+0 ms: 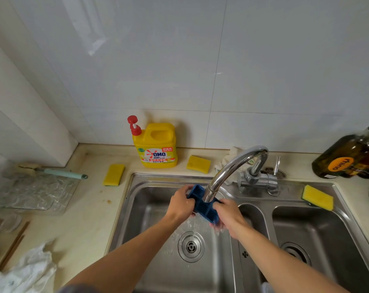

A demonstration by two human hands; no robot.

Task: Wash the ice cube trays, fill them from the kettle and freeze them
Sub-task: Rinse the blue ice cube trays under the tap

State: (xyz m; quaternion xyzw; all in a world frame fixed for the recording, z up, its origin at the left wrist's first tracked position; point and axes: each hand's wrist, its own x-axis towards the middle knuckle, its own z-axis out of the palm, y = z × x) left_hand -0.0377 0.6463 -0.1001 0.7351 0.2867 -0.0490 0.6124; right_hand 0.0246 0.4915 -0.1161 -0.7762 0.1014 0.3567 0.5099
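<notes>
A blue ice cube tray (pixel 202 209) is held tilted under the chrome faucet spout (pixel 232 168), above the left basin of the steel sink (pixel 137 208). My left hand (pixel 181 205) grips its far left end. My right hand (pixel 227 216) grips its near right end. Water runs off the tray and falls toward the drain (pixel 191 246). The spout hides the tray's middle.
A yellow OMO dish soap jug (pixel 156 144) stands behind the sink. Yellow sponges lie at the left (pixel 114 174), at the back (pixel 198 163) and on the sink's right rim (pixel 317 197). A clear tray (pixel 31 193) and brush (pixel 58 172) sit left; an oil bottle (pixel 344 159) right.
</notes>
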